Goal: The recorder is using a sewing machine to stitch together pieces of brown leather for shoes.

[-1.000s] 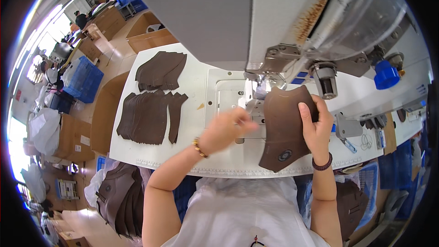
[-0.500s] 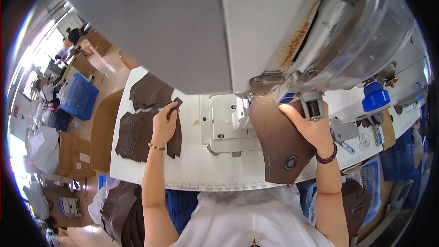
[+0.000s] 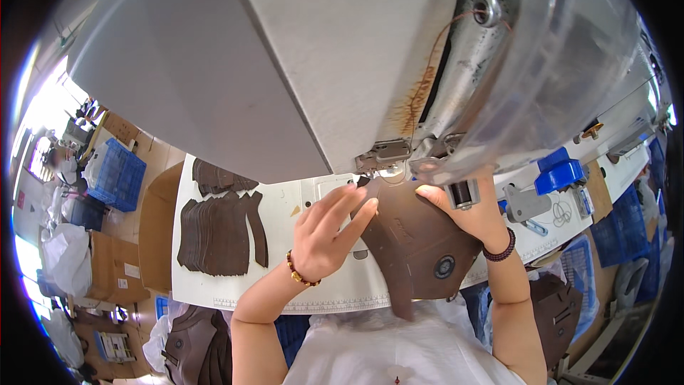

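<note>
A brown leather-like panel [image 3: 427, 239] with a round dark emblem lies under the sewing machine head [image 3: 388, 160], its lower edge reaching over the table's front. Along its left side runs a narrow brown strip [image 3: 392, 271], whose lower end hangs past the edge. My left hand [image 3: 324, 232] has its thumb and fingertips at the strip's upper end, closed on it, the other fingers loosely spread. My right hand [image 3: 481, 210] holds the panel's right side, thumb stretched across the top. The bobbin-like metal part [image 3: 463, 194] hides some of its fingers.
Stacks of brown strips [image 3: 214, 235] lie on the left of the white table [image 3: 285, 292], one strip [image 3: 257, 228] apart. At right are a blue part [image 3: 557, 171], a grey clamp [image 3: 526, 203] and loose thread [image 3: 562, 212]. More brown panels [image 3: 196, 346] hang below the table.
My left hand has moved right from the stacks to the panel, bringing a brown strip to its left edge. My right hand stays on the panel, which has turned slightly. The view has shifted.
</note>
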Tool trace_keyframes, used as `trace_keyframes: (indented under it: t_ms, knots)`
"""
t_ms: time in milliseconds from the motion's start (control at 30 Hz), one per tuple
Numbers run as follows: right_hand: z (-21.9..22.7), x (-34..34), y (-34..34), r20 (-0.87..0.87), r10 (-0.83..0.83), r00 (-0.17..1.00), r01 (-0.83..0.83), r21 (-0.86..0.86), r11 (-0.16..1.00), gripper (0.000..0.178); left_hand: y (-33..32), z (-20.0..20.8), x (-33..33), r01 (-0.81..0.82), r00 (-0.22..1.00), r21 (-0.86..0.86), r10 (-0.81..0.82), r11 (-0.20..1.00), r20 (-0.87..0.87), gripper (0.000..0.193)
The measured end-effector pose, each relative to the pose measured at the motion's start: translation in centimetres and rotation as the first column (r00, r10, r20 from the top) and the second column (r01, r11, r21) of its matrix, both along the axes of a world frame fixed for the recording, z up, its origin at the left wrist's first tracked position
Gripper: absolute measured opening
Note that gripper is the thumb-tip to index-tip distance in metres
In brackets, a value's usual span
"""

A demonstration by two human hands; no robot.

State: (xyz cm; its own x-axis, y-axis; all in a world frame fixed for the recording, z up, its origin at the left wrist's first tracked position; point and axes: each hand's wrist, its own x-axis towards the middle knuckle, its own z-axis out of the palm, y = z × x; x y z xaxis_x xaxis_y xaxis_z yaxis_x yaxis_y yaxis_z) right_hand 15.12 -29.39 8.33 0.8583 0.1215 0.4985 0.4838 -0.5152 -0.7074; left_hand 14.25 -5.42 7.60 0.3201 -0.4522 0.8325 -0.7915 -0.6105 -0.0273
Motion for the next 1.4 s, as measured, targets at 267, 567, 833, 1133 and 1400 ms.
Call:
trace_keyframes:
  t_ms: [267,567,833,1133,1400]
  knots:
    - [0.1,0.5,0.1,0.09,0.087,0.992,-0.082,-0.061,0.995,0.02,-0.3,0.2,0.4,0.093,0.995,0.084,-0.091,0.992,-0.027,0.022]
    - [-0.1,0.6,-0.1,0.006,0.136,0.991,-0.136,0.016,0.991,0.015,-0.1,1.3,0.3,0.131,0.988,0.163,-0.117,0.978,-0.097,0.028]
    - [0.6,0.8,0.0,0.031,0.178,0.983,-0.178,-0.017,0.984,0.014,0.1,2.4,0.5,0.108,0.994,0.268,-0.11,0.957,-0.01,0.03]
    - [-1.5,3.9,-2.3,0.003,0.281,0.96,-0.28,-0.068,0.958,0.027,-0.8,1.6,0.1,-0.033,0.999,0.193,0.038,0.981,-0.02,0.034]
    - [-3.8,6.7,-3.9,-0.186,0.354,0.917,-0.365,-0.026,0.931,0.031,-1.6,1.4,-0.1,-0.034,0.997,0.165,0.045,0.986,-0.067,0.038]
